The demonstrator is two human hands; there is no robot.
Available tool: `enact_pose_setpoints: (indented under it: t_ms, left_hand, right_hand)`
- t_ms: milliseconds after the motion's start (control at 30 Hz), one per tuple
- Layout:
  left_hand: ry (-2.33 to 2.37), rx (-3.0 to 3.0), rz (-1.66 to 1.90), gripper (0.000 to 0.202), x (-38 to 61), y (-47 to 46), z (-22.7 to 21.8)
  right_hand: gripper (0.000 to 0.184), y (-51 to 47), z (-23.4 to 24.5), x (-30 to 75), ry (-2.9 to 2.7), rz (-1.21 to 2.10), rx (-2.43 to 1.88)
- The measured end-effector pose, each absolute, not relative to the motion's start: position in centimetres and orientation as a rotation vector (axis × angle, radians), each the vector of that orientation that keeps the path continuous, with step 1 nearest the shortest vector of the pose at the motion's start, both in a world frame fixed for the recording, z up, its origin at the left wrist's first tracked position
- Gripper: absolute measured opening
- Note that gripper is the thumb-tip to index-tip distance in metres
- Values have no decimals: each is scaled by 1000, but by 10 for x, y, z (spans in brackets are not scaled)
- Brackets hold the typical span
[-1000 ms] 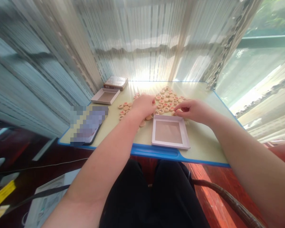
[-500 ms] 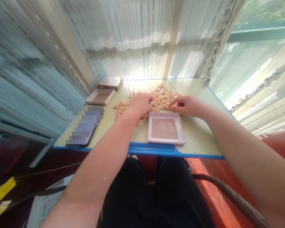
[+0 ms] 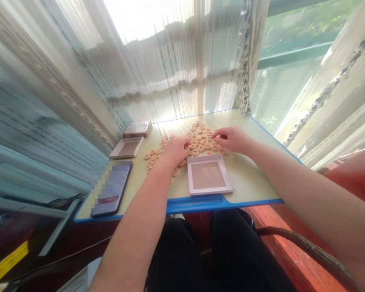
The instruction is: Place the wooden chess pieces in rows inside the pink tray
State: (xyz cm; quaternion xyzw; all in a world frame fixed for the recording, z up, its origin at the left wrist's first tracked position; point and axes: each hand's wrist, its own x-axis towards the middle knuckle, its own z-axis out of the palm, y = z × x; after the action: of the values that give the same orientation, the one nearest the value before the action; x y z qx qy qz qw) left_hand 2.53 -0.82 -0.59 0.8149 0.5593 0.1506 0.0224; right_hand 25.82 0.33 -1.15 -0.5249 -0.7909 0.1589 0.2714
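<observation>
A: Small desk, blue rim, pushed up against sheer curtains with a window behind. Heavy backlight. Your left grip sits palm down on the near-left edge of the wooden discs, fingers curled over a few. Can't tell if anything is actually pinched under there.

B: Same for your right grip. Thumb and forefingers are drawn nearly together at the pile's right edge. Too small to say whether a disc is gripped or only touched.

A: Disc position: the main pile lies between your two grips and runs on beyond them, toward the curtains. A looser scatter sits just outboard of your left grip.

B: Orientation: they're round, so no long axis in plan. Each lies flat, short axis vertical, most with the marked face up. My read: flat is the only stable rest, and face up keeps the marks in your view.

A: The pile as a whole is longer than wide. Its long axis runs away from you, narrowing at the far end.

B: Empty white tray: open side up, just on your side of both grips, between the forearms. I'd judge that spot keeps it a short pull from either grip. Its edges are slightly skewed to the desk front.

A: Second tray and closed box are well outboard of your left grip. Phone is on that side too, nearer you.
</observation>
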Motion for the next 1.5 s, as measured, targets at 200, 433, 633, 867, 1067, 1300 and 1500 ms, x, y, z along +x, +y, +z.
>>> enact_pose_setpoints:
  t_ms: [200,433,633,867,1067,1300,1500]
  left_hand:
    - [1774,2559,463,24,29,-7,-7]
    - [1813,2541,386,26,29,-6,-8]
    - [1798,2416,368,20,23,-7,-5]
    - [1793,2435,429,23,21,-5,-8]
    - [1820,2349,515,40,23,-7,-9]
    - [1818,2342,503,40,25,-7,-9]
    - [1807,2320,555,37,25,-7,-10]
  right_hand:
    - [29,3,-11,256,-2167,398,-1465]
    - [28,4,-12,256,-2215,396,-1459]
    - [27,2,-11,256,-2229,397,-1472]
    - [26,1,-11,252,-2334,363,-1448]
    - [31,-1,-8,255,-2308,375,-1451]
    - [31,-2,-7,257,-2342,365,-1493]
    - [31,0,-9,257,-2344,387,-1505]
